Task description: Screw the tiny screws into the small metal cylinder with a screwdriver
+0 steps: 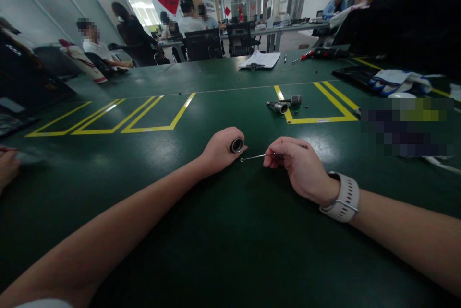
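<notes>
My left hand (222, 150) is wrapped round a dark, hollow metal cylinder (236, 145), its round open end facing me. To the right, my right hand (293, 161) pinches a thin metal rod (255, 157) that has a small round tip. The tip is just below and beside the cylinder, apart from it as far as I can see. Beyond my hands, a similar metal cylinder (281, 107) and another one (296, 100) lie together on the green table (223, 231), each with a narrower end. The hidden part of the rod lies inside my right fingers.
Yellow tape (324, 120) marks areas on the table, with small dark bits near the cylinders. A clipboard (260, 60), a red-handled screwdriver (303, 56) and white-and-blue gloves (399, 81) lie farther back. Another person's hand (7, 166) is at the left edge. People sit beyond the table.
</notes>
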The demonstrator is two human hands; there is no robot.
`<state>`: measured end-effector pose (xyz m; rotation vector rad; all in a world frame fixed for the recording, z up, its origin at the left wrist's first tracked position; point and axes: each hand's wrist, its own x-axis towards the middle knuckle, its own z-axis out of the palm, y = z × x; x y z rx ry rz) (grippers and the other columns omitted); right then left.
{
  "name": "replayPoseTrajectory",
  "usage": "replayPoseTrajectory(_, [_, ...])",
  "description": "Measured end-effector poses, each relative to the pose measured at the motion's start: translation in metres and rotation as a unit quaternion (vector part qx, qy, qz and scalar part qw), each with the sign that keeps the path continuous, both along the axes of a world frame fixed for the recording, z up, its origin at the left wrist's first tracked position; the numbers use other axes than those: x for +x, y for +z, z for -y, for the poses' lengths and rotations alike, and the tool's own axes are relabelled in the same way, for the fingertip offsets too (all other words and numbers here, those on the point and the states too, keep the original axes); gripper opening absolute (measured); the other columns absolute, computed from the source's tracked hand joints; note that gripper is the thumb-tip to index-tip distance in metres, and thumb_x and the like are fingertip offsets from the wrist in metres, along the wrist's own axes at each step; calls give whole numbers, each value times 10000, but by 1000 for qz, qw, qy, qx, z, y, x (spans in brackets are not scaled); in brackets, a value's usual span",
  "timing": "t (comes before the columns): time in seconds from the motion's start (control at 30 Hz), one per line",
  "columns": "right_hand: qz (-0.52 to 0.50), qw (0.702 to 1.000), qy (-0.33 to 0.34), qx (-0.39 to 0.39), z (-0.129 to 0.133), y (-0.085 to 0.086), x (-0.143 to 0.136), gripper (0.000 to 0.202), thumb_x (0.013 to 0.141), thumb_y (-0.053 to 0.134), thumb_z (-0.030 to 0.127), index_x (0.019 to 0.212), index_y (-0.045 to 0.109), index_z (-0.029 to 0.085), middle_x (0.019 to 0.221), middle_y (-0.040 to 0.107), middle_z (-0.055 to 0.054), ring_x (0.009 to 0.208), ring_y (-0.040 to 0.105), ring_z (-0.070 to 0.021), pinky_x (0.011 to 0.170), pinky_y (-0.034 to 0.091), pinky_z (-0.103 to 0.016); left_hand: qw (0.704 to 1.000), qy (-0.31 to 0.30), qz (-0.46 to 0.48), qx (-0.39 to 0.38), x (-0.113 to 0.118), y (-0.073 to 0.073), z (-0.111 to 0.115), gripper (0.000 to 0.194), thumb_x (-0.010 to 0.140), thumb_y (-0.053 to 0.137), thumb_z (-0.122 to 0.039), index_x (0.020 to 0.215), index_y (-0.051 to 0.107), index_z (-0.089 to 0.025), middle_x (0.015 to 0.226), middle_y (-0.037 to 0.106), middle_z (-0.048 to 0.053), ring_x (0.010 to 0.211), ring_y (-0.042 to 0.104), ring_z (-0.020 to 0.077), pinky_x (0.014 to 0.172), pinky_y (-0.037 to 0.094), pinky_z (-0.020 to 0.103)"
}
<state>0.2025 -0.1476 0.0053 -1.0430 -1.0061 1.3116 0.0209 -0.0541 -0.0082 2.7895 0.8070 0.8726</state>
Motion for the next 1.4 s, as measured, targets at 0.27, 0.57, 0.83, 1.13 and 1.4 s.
replayPoseTrajectory(0.27, [72,997,17,37,2,-2,3,183,738,522,187,579,614,189,545,607,3,559,537,-141,585,376,-304,1000,15,-3,-26,1,1,0,108,721,548,-107,808,513,-162,800,555,19,736,529,145,669,441,275])
replayPoseTrajectory(0.57, [-1,997,-36,67,3,1,2,163,710,515,180,571,599,197,535,574,11,537,508,-139,570,355,-311,999,-7,25,-34,0,2,-2,268,746,546,-111,1010,526,-155,968,583,65,919,548,182,831,455,341])
replayPoseTrajectory(0.83, [0,996,-14,93,5,0,3,164,772,495,197,647,602,193,607,589,-1,609,529,-148,618,391,-319,990,45,52,-122,1,1,-2,285,685,696,-281,825,479,-161,811,569,4,686,539,125,589,432,242])
replayPoseTrajectory(1.13, [181,971,35,153,10,1,-2,149,869,488,247,802,612,198,794,611,-18,762,561,-160,691,427,-311,997,25,-19,-75,3,1,0,159,751,614,-272,715,505,-161,669,533,-22,606,499,112,540,369,227])
replayPoseTrajectory(1.4, [321,924,33,204,16,7,-5,139,861,498,217,789,612,184,750,595,-16,717,548,-159,678,409,-316,997,9,-80,4,3,4,6,71,773,506,-145,704,521,-154,677,514,3,618,493,125,543,348,239])
